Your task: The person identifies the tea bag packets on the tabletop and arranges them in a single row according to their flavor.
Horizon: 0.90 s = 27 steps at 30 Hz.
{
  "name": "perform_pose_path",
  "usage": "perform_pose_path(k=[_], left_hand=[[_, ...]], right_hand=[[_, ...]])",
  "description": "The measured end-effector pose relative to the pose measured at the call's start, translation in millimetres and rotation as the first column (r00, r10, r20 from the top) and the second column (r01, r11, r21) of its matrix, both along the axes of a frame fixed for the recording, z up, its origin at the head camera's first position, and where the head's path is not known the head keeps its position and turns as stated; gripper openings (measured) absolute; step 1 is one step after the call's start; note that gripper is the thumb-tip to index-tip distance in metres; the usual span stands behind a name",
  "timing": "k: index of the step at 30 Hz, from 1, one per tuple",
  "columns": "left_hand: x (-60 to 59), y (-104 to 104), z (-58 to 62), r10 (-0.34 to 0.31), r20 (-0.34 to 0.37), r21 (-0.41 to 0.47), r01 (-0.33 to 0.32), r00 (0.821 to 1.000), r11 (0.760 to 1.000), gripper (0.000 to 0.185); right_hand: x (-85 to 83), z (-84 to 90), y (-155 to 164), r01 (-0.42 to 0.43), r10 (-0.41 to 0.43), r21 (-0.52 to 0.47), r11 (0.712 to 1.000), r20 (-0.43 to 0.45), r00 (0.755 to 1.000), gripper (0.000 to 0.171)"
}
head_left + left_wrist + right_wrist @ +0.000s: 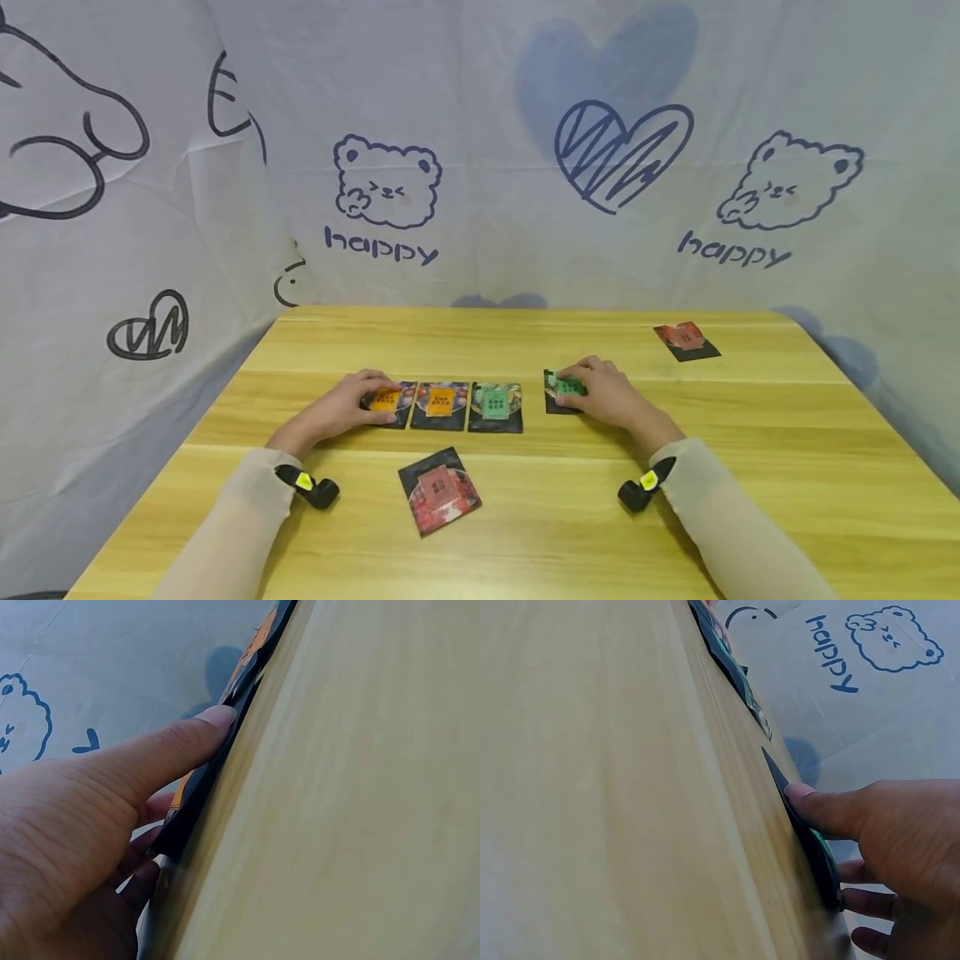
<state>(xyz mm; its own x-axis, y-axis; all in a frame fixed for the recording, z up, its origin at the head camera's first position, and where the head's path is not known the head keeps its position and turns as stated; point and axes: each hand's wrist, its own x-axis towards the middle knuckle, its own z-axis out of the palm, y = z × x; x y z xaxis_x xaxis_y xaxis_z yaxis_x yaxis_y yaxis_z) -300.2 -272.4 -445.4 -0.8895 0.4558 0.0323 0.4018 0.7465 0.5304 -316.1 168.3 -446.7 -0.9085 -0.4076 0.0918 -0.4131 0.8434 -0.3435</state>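
A person seated at a light wooden table (525, 533) works a row of small dark snack sachets, each hand on one packet. The left hand (341, 408) lies on the orange-labelled sachet (387, 401) at the left end of the row, its thumb stretched along the packet's near edge and its fingers laid on top, pressing it flat rather than lifting it; the left wrist view shows the thumb (169, 754) hard against the sachet's dark edge. The right hand (611, 393) covers a green-labelled sachet (564, 388) lying apart to the right of the row, thumb at its near edge and fingers curled over the top in a light hold. Between the hands lie a second orange sachet (440, 405) and a green sachet (496, 406), side by side and touching. A red sachet (438, 490) lies nearer the person, tilted, and another red sachet (686, 340) sits well apart by the far right corner. Judging by the layout, the packets are being lined up; sliding them flat with even fingertip pressure, keeping edges parallel to the row, would avoid nudging the neighbours. A printed cloth backdrop (480, 150) with bears and hearts hangs behind.
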Motion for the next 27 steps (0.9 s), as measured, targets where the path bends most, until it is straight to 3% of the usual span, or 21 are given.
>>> perform_pose_path(k=[17,27], left_hand=[[-0.2,-0.4,-2.2,0.004,0.003,0.008,-0.004,1.0,1.0,0.06],[-0.9,-0.2,-1.2,-0.013,-0.009,0.015,0.013,1.0,1.0,0.059]], right_hand=[[14.6,1.5,-7.9,-0.035,0.035,0.005,0.999,-0.025,0.999,0.047],[18.3,5.3,-13.0,-0.047,0.047,0.029,0.998,0.008,0.999,0.048]])
